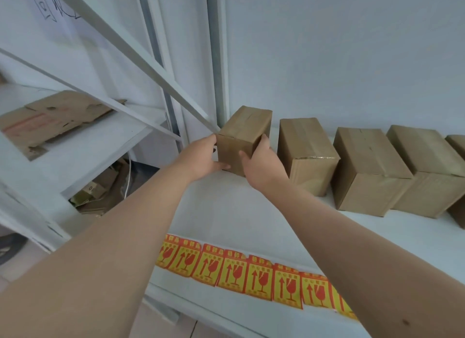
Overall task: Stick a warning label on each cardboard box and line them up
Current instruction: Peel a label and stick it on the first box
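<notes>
Storeroom or packing area, shelving bay.
Plain sealed cardboard boxes (367, 161) sit in a row at the back of the white shelf (226, 211); a strip of fragile warning labels (259, 279) lies along its front edge; flattened cardboard (50, 121) lies on the metal rack (75, 159) left of it.

your left hand (204, 156): extended forward, gripping box (241, 133) left side | your right hand (261, 162): extended forward, gripping its right side

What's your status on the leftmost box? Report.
Left grip and right grip hold leftmost brown cardboard box. No label visible. Red-and-yellow warning label strip lies nearer. Nothing blocking.
</notes>
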